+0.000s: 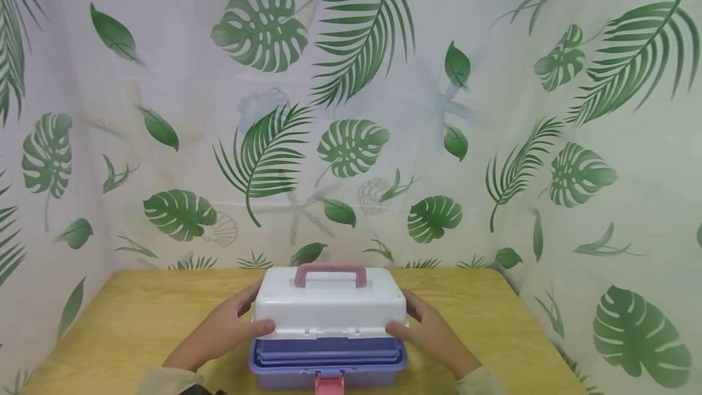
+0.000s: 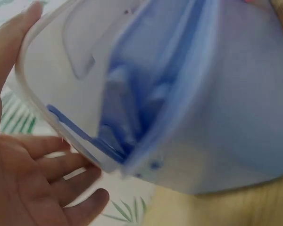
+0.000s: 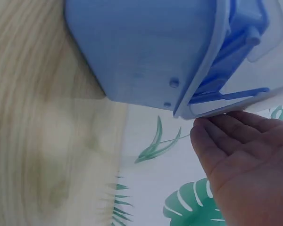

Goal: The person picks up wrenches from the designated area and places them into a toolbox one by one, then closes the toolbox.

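A storage box stands on the table with its white lid tilted up from the blue-purple base. My left hand holds the lid's left side, thumb on the front rim and fingers along the side. On the opposite side my right hand holds the lid the same way. Inside the base, a blue tray shows through the gap. Blue hinged arms link lid and tray in the left wrist view. On top of the lid is a pink handle; a pink latch hangs at the front.
The box stands on a yellow wood-grain table. Behind the table and along both sides hangs a white sheet printed with green leaves.
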A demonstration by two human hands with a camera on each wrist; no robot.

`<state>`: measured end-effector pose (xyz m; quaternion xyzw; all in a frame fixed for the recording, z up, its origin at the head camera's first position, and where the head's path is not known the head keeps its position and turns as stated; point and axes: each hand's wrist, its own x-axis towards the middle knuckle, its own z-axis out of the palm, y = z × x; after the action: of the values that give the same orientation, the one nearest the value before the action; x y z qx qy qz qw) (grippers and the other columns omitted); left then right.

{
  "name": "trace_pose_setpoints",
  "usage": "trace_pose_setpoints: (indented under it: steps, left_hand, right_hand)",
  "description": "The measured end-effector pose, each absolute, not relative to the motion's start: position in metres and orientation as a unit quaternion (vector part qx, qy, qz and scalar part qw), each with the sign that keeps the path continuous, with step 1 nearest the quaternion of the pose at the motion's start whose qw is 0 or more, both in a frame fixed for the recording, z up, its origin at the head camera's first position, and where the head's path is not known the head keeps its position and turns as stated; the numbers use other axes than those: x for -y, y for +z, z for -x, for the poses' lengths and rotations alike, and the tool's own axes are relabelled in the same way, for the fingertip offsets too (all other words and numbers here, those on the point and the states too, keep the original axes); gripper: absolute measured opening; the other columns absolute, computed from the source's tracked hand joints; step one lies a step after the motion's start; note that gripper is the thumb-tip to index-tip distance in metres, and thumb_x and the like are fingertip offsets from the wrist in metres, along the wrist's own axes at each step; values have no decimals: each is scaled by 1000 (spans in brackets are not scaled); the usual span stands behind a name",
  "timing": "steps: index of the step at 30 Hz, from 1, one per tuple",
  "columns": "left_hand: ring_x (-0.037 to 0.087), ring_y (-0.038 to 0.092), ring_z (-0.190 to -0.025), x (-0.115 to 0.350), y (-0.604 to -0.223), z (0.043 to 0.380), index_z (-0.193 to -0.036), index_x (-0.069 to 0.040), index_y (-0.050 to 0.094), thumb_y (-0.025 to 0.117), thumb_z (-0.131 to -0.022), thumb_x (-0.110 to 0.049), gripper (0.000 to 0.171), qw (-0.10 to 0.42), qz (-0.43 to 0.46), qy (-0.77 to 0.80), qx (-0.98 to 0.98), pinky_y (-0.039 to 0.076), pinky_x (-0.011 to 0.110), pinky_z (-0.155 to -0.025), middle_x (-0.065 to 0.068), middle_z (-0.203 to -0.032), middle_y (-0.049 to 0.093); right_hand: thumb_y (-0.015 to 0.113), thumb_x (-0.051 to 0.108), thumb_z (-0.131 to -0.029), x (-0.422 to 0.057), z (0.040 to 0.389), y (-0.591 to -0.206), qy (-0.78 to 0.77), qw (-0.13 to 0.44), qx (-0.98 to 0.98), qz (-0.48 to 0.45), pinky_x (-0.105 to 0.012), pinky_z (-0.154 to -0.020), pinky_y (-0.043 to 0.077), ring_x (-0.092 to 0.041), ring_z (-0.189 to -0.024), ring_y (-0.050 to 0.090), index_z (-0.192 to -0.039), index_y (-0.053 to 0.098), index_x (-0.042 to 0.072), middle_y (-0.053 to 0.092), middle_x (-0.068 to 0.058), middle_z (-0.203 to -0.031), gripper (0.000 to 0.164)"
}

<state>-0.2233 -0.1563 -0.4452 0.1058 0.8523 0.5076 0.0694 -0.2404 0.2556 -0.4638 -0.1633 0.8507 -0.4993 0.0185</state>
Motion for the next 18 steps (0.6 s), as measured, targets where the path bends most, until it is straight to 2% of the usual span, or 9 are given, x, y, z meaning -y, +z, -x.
trace_pose_setpoints:
  steps: [5, 11, 14, 18]
  left_hand:
    - [47, 29, -151, 158, -464, 232, -166, -20, 25, 89, -76, -51, 114, 79, -83, 492, -863, 29, 67, -118, 16, -168, 30]
    - [44, 23, -154, 163, -482, 243, -166, -30, 20, 91, -72, -53, 120, 71, -102, 472, -873, 23, 75, -116, 11, -170, 25]
    - [44, 21, -154, 164, -484, 247, -166, -32, 19, 91, -72, -52, 121, 62, -115, 469, -874, 21, 76, -115, 9, -170, 25]
    - [44, 20, -154, 164, -483, 249, -167, -29, 18, 92, -71, -52, 123, 62, -113, 467, -875, 21, 76, -116, 9, -171, 23]
  right_hand:
    - [87, 39, -84, -255, 244, -473, -447, 22, -877, 174, -64, -118, 32, -41, -146, 41, -162, 34, 13, 45, -13, -160, 97]
    - [88, 47, -80, -255, 254, -480, -414, 23, -894, 171, -64, -118, 31, -40, -148, 37, -163, 32, 14, 38, -9, -163, 105]
    - [88, 50, -78, -254, 260, -482, -414, 28, -895, 161, -64, -118, 31, -40, -149, 36, -163, 32, 16, 37, -9, -164, 108]
    - [88, 52, -78, -253, 266, -485, -418, 41, -896, 145, -65, -119, 30, -39, -150, 34, -164, 30, 21, 36, -8, -164, 108]
